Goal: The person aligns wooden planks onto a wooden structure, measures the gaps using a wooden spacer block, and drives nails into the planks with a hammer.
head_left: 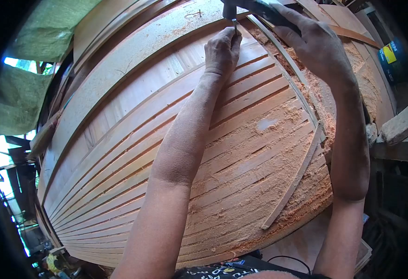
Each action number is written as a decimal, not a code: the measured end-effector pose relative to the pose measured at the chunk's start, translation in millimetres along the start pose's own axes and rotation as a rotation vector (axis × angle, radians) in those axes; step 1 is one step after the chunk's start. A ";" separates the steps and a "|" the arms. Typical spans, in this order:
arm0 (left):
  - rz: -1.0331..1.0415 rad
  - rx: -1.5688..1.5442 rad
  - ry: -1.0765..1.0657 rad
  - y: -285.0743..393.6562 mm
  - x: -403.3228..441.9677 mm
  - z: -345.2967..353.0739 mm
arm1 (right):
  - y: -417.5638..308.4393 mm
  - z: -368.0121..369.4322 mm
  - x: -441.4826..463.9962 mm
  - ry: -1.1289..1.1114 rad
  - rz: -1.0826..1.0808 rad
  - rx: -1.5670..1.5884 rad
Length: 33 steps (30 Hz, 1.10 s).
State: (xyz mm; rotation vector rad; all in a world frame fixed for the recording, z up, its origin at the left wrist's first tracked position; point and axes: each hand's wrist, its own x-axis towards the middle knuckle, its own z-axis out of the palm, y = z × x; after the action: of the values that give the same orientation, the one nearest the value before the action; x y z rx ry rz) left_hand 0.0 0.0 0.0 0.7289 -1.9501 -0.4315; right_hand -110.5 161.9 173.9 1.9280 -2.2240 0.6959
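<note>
My left hand (221,52) is closed at the top of the curved plank surface (167,125), its fingers pinching a thin metal piece, perhaps a nail or punch (235,29), that stands upright. Directly above that piece is the dark head of a hammer (230,10). Wrapped round the hammer's black handle, my right hand (318,46) is at the upper right. The hammer head and the metal piece look close together; whether they touch cannot be told.
Sawdust covers the lower right planks. A loose thin wooden strip (291,186) lies across them. A long curved board (115,69) spans the upper left, with a nail (200,13) sticking up. At the right are a dark container (394,60) and a timber block (401,122).
</note>
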 end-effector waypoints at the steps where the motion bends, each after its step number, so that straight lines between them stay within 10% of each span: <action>1: 0.003 0.002 0.000 -0.9 -0.8 0.9 | -24.1 -16.6 -4.4 -0.030 0.073 -0.021; 19: -0.038 -0.038 -0.004 -1.8 1.2 1.5 | 38.1 9.0 -16.3 -0.017 -0.058 -0.012; 26: -0.299 0.005 -0.241 5.2 -15.7 -80.2 | 13.8 7.5 -156.4 -0.248 0.709 1.081; 33: -0.022 0.292 -0.271 5.2 -70.2 -111.1 | -35.3 41.0 -172.1 -0.578 0.651 1.337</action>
State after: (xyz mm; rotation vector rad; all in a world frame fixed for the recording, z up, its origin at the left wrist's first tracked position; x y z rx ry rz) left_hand 121.2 50.6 7.3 0.9158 -2.2922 -0.2709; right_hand -36.6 298.2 81.7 1.7935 -3.1793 2.4996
